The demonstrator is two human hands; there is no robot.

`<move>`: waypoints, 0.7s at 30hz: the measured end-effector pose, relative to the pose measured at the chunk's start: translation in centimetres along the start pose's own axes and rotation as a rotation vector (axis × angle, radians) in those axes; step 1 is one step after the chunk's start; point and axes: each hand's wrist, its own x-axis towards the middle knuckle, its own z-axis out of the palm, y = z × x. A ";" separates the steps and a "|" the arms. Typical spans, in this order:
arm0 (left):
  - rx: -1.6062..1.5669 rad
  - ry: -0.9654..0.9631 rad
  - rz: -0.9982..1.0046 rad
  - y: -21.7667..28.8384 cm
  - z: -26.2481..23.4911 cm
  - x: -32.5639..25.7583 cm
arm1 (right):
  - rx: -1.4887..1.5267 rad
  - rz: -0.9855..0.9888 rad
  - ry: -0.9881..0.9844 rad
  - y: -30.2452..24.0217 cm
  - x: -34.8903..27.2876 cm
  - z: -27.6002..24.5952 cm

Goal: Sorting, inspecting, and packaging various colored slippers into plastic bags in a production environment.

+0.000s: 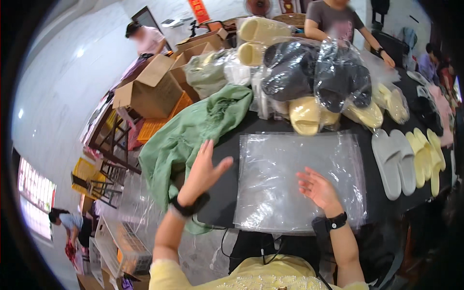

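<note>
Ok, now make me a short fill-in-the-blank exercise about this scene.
1. The cloth nearest the left hand is ____.
2. Directly beside the grey slippers lie ____ slippers.
3. The hand over the clear plastic is the person's ____ one.

Missing words: green; yellow; right.

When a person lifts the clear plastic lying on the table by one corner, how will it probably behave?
The clear plastic looks thin and creased along its edges, so it would likely sag rather than stay stiff. Its glossy shine suggests it may be slippery. Several edges show slightly offset, so the layers could slide apart.
</note>
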 end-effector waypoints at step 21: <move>-1.227 0.765 -0.152 12.9 4.9 27.4 | -0.168 -0.058 -0.010 -0.8 0.9 -2.0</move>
